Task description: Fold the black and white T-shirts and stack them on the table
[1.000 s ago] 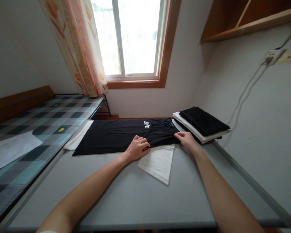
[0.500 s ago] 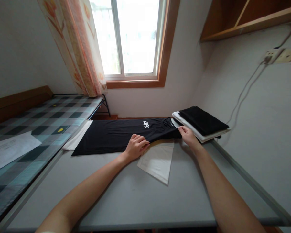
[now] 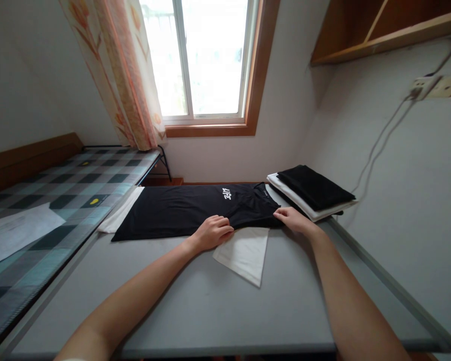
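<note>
A black T-shirt with white lettering lies spread across the far part of the grey table, its collar toward the right. Beneath it is a white garment, whose sleeve sticks out at the near side and whose hem shows at the left end. My left hand is closed on the black shirt's near edge, beside the white sleeve. With thumb and fingers pinched, my right hand grips the same shirt near its collar and shoulder. The fabric inside both grips is mostly hidden.
Folded black and white clothes are stacked at the table's back right, close to my right hand. A checked bed with a paper sheet stands left of the table. A wall shelf hangs above right, near a plugged-in cable.
Both hands have moved slightly toward me, drawing the black shirt's near edge down over the upper part of the white sleeve. The collar area now lies flatter and more open.
</note>
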A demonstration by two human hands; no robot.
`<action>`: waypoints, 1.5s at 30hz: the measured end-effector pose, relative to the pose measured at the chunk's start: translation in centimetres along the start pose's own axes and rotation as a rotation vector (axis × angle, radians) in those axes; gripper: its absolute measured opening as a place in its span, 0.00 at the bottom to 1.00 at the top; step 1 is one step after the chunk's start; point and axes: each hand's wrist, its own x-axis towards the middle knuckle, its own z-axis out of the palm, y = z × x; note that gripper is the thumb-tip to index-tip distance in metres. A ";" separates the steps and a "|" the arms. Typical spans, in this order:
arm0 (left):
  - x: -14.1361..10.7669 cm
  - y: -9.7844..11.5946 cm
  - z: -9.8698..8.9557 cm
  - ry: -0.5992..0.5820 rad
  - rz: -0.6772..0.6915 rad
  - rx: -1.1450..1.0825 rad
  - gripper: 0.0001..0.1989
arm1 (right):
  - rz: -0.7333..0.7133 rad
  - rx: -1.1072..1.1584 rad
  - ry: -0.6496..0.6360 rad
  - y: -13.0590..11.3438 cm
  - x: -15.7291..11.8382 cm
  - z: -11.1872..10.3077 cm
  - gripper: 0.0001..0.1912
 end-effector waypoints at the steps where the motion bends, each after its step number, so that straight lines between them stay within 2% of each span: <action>1: 0.0 0.0 0.1 0.009 0.003 -0.004 0.15 | 0.014 -0.002 0.009 0.1 0.1 0.0 0.19; 4: -0.1 0.0 0.2 0.024 0.006 -0.004 0.15 | 0.049 -0.015 0.028 0.2 0.2 0.0 0.17; 7: -0.1 0.2 0.0 0.021 -0.031 -0.033 0.16 | 0.113 -0.072 -0.014 -0.3 0.0 0.2 0.14; 9: 0.1 0.3 -0.2 0.051 -0.149 -0.048 0.17 | 0.167 -0.158 -0.036 -0.8 -0.2 0.4 0.16; 11: 0.3 0.3 -0.3 0.112 -0.344 -0.029 0.15 | 0.219 -0.285 -0.007 -1.4 -0.4 0.5 0.20; 13: 0.4 0.2 -0.3 0.140 -0.517 -0.004 0.11 | 0.227 -0.399 0.086 -2.3 -0.5 1.0 0.22; 15: 0.4 0.0 -0.1 0.116 -0.588 -0.001 0.12 | 0.154 -0.450 0.199 -3.1 -0.6 1.8 0.19; 17: 0.3 0.0 0.1 0.069 -0.562 -0.010 0.15 | 0.021 -0.453 0.258 -3.7 -0.5 3.0 0.16; 21: 0.0 0.1 0.3 0.012 -0.455 -0.023 0.12 | -0.166 -0.449 0.199 -4.1 -0.3 5.3 0.16; 24: -0.1 0.0 0.3 0.006 -0.433 -0.038 0.10 | -0.182 -0.455 0.156 -4.1 -0.2 5.9 0.17; 29: 0.0 -0.5 0.5 0.014 -0.397 -0.118 0.10 | -0.172 -0.449 0.111 -4.3 -0.1 5.7 0.18; 33: -0.1 -1.1 1.1 0.052 -0.342 -0.244 0.11 | -0.213 -0.460 0.171 -4.7 -0.2 5.9 0.23; 36: 0.0 -1.1 1.3 0.087 -0.424 -0.240 0.12 | -0.238 -0.507 0.218 -5.0 -0.3 6.6 0.25; 41: 0.3 -0.6 0.7 0.075 -0.727 -0.036 0.12 | -0.168 -0.561 0.195 -5.0 -0.4 7.2 0.22; 45: 0.5 -0.4 0.0 0.017 -0.751 -0.054 0.12 | -0.088 -0.534 0.222 -4.8 -0.4 6.1 0.22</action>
